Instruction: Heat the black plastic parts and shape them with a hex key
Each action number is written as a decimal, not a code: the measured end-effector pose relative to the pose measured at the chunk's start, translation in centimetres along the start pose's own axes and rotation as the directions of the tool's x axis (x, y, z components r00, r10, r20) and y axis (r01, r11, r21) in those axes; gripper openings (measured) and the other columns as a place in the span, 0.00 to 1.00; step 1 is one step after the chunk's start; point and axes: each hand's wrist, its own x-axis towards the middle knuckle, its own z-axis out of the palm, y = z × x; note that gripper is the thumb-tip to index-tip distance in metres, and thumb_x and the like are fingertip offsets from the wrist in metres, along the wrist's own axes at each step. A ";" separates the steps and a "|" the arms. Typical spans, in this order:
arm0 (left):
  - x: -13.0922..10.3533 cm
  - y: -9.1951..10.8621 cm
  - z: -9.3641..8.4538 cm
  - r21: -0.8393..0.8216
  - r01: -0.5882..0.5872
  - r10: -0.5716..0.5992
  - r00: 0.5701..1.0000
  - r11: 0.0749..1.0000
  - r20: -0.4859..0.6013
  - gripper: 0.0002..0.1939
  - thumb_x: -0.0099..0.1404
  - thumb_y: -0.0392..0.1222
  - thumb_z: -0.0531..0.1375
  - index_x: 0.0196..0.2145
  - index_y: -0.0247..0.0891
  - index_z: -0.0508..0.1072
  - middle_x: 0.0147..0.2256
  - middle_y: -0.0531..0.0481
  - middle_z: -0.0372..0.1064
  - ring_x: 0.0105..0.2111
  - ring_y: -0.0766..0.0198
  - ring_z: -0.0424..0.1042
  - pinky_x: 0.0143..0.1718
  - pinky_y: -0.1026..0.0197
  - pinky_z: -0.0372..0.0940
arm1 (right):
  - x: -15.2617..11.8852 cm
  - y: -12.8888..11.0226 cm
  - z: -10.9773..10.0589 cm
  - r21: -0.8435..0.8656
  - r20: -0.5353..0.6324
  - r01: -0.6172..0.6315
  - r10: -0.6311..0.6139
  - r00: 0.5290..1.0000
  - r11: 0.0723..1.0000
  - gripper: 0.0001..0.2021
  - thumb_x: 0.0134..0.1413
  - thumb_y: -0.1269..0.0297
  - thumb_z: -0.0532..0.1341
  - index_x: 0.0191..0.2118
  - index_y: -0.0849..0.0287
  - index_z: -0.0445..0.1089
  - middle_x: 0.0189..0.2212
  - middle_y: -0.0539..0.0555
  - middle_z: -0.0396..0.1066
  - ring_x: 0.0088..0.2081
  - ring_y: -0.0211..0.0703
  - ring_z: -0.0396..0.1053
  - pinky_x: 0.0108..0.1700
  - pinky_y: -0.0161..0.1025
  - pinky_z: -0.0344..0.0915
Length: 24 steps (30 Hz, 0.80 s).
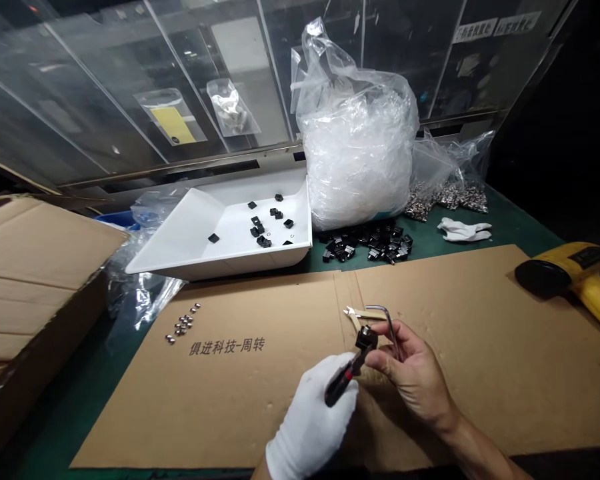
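Note:
My left hand (pixel 315 413), in a white glove, is closed around dark-handled pliers (pixel 341 381). At the jaws of the pliers is a small black part (pixel 367 338) with a silvery piece on top. My bare right hand (pixel 415 373) has its fingertips against the right side of that part and also holds a bent hex key (pixel 391 327), its short arm pointing left. Just behind the part, cutters with pale handles (pixel 370 314) lie on the cardboard sheet (pixel 220 407), partly hidden by my right hand and the part.
A white tray (pixel 195 227) holds several black pieces. Beyond the cardboard are a stuffed plastic bag (pixel 360 153), a black-part pile (pixel 390 243), bagged metal pieces (pixel 450 193) and a glove (pixel 464 230). Small metal pieces (pixel 183 325) lie left, near a carton (pixel 40 267); a yellow tool (pixel 570 270) is right.

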 end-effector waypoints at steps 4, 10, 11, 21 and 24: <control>0.3 -0.1 -0.1 0.012 0.036 -0.037 0.998 0.999 0.049 0.08 0.70 0.38 0.56 0.38 0.39 0.76 0.37 0.49 0.74 0.37 0.60 0.71 0.48 0.61 0.67 | 0.1 0.2 -0.6 0.012 0.027 -0.017 0.017 0.999 1.000 0.27 0.39 0.57 0.81 0.43 0.57 0.71 0.26 0.45 0.67 0.22 0.30 0.53 0.24 0.30 0.53; 0.4 0.7 -0.7 -0.097 0.110 -0.088 0.975 0.989 0.205 0.08 0.70 0.38 0.55 0.34 0.37 0.72 0.32 0.52 0.66 0.34 0.63 0.62 0.38 0.64 0.61 | 0.3 0.1 -0.8 0.064 0.068 -0.023 0.019 0.998 0.998 0.25 0.36 0.64 0.82 0.38 0.56 0.69 0.42 0.52 0.74 0.32 0.34 0.66 0.30 0.29 0.61; 0.4 0.8 -0.8 -0.126 0.122 -0.089 0.968 0.985 0.236 0.09 0.71 0.38 0.55 0.33 0.37 0.71 0.32 0.52 0.64 0.33 0.64 0.60 0.37 0.64 0.60 | 0.3 0.0 -0.7 0.079 0.088 -0.032 0.025 0.996 0.996 0.25 0.35 0.64 0.82 0.36 0.56 0.68 0.42 0.52 0.75 0.35 0.36 0.68 0.33 0.30 0.64; 0.3 1.0 -0.9 -0.168 0.247 -0.156 0.892 0.955 0.424 0.06 0.71 0.41 0.55 0.35 0.38 0.66 0.31 0.55 0.52 0.32 0.65 0.50 0.33 0.65 0.54 | 0.3 -0.2 -1.4 0.119 0.231 -0.156 0.125 0.965 0.981 0.28 0.33 0.59 0.83 0.40 0.58 0.72 0.27 0.45 0.69 0.28 0.33 0.63 0.31 0.30 0.60; 0.3 0.9 -0.7 -0.176 0.219 -0.134 0.907 0.960 0.399 0.09 0.72 0.43 0.54 0.34 0.38 0.63 0.32 0.54 0.51 0.33 0.65 0.50 0.34 0.64 0.54 | 0.2 -0.6 -1.6 0.093 0.276 -0.193 0.161 0.948 0.977 0.25 0.33 0.61 0.83 0.37 0.59 0.73 0.29 0.47 0.70 0.28 0.33 0.62 0.30 0.30 0.59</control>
